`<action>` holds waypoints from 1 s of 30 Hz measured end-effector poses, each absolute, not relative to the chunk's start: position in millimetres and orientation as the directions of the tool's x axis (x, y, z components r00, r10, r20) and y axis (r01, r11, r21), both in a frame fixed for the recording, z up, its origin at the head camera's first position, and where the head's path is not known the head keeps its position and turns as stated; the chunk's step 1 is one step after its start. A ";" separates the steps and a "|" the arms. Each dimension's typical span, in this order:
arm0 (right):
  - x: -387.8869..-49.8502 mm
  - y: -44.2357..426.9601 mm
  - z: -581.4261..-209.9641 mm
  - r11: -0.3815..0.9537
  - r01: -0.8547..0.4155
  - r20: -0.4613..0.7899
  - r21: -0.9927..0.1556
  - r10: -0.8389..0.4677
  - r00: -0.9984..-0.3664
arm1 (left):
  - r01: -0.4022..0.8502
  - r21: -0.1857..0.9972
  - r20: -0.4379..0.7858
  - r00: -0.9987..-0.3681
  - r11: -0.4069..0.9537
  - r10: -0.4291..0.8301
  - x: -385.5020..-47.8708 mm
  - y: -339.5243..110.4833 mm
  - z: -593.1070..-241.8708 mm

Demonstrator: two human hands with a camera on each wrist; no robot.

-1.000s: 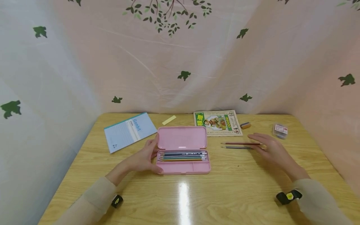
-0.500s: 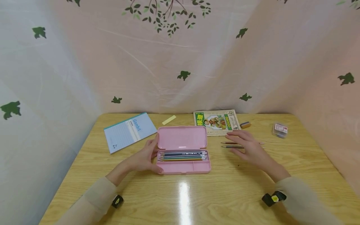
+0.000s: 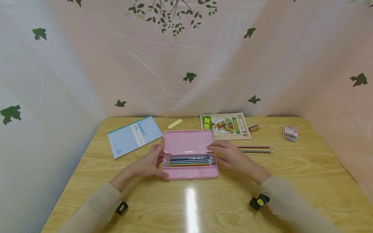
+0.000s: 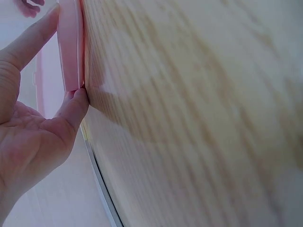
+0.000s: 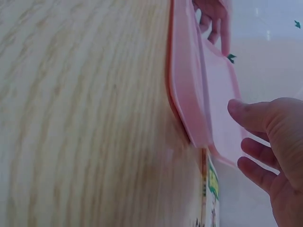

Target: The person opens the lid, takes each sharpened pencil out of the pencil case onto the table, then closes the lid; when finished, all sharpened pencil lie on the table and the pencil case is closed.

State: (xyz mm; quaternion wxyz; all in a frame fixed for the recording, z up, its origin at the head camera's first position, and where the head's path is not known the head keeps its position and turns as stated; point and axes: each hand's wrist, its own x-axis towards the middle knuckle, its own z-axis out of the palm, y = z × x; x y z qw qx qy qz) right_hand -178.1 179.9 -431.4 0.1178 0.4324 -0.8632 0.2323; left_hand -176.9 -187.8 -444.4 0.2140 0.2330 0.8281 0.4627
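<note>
A pink pencil case point(image 3: 180, 173) lies on the table with its lid point(image 3: 186, 140) folded back. Several pencils point(image 3: 187, 162) lie side by side in its rear compartment; the front compartments hold nothing visible. My left hand point(image 3: 146, 164) grips the case's left end, thumb at the front corner and fingers at the rear. By the right end hovers my right hand point(image 3: 236, 159), fingers loosely bent and holding nothing; the right wrist view shows its fingertips point(image 5: 235, 107) apart from the case. Behind that hand lie a dark red pencil point(image 3: 257, 147) and a dark pencil point(image 3: 257, 151), their left ends hidden.
A blue notebook point(image 3: 134, 137) lies at the left rear. Behind the case are a pale yellow strip point(image 3: 175, 124) and an illustrated booklet point(image 3: 227, 126). Farther right sit a small blue-and-orange block point(image 3: 254, 128) and a small clear box point(image 3: 290, 134) with a label.
My right hand has moved left, from over the two loose pencils to the case's right end. Those pencils stay on the table. The left hand keeps its grip on the case.
</note>
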 end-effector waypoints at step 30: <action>-168.9 132.3 -436.1 0.667 -0.681 0.122 -0.302 -0.681 -0.722 | 0.174 0.864 -0.160 -0.795 0.473 0.585 -176.9 -186.8 -442.0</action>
